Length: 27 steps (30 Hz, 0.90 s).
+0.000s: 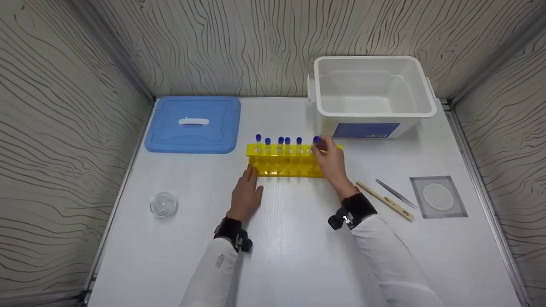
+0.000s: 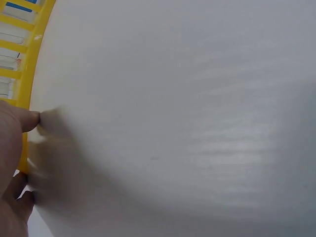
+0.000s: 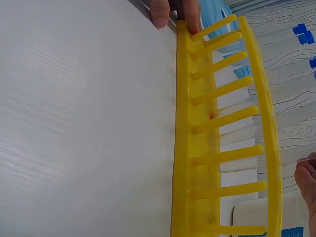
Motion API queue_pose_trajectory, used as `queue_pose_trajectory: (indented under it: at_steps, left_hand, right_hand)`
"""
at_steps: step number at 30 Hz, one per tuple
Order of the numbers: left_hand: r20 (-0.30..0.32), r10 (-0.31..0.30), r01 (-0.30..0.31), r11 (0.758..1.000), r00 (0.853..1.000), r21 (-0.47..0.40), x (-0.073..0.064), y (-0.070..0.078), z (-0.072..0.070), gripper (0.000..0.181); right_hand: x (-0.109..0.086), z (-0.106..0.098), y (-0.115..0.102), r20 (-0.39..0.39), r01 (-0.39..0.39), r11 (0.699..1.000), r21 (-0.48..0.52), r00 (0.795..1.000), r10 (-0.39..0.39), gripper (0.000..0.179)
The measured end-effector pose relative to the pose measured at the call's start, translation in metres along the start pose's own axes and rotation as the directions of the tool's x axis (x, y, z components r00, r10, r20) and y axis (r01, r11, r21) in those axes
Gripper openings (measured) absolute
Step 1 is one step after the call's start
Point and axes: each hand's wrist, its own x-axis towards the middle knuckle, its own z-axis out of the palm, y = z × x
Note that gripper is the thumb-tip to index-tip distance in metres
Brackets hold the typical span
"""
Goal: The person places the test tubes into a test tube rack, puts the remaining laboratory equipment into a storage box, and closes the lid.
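Note:
A yellow test tube rack [image 1: 283, 164] stands mid-table, holding several clear test tubes with blue caps [image 1: 280, 140]. At the rack's right end my right hand [image 1: 333, 164] pinches a blue-capped test tube [image 1: 316, 140] near its top; its lower part is hidden. My left hand [image 1: 246, 194] lies on the table, its extended fingers touching the front left corner of the rack. In the left wrist view, thumb and fingertips show beside the rack's edge [image 2: 32, 59]. The right wrist view shows the rack's slatted front [image 3: 222, 91] and a small red spot low on one tube.
A blue lid [image 1: 192, 136] lies at the back left, and an uncovered white box [image 1: 375, 115] stands at the back right. A small glass vessel [image 1: 164, 204] is on the left. On the right lie a wooden test tube clamp [image 1: 386, 201], tweezers [image 1: 396, 193] and a wire gauze [image 1: 438, 197].

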Motion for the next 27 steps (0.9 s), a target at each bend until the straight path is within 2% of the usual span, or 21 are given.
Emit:
queue_pose_trajectory:
  at_steps: [8, 17, 23, 27]
  left_hand:
    - [-0.011, 0.035, -0.035, 0.999, 0.999, 0.008, -0.0013, -0.0015, -0.0005, 0.067]
    - [-0.013, 0.028, -0.028, 1.000, 1.000, 0.007, 0.0004, -0.0028, 0.0028, 0.067]
    - [-0.013, 0.016, -0.016, 1.000, 1.000, -0.001, 0.0001, -0.0012, 0.0018, 0.067]
    - [-0.009, 0.008, -0.008, 1.000, 1.000, -0.009, -0.0002, -0.0002, 0.0003, 0.067]
  right_hand:
    - [0.0000, 0.0028, 0.0024, 0.000, 0.019, 1.000, -0.002, 1.000, -0.019, 0.031]
    - [0.0018, 0.0023, 0.0042, 0.006, -0.022, 1.000, -0.004, 1.000, 0.022, 0.032]
    - [0.0037, -0.0021, 0.0045, 0.035, -0.071, 0.996, -0.049, 0.997, 0.073, 0.037]
    - [0.0049, -0.0065, 0.0033, 0.046, -0.070, 0.994, -0.078, 0.996, 0.074, 0.039]
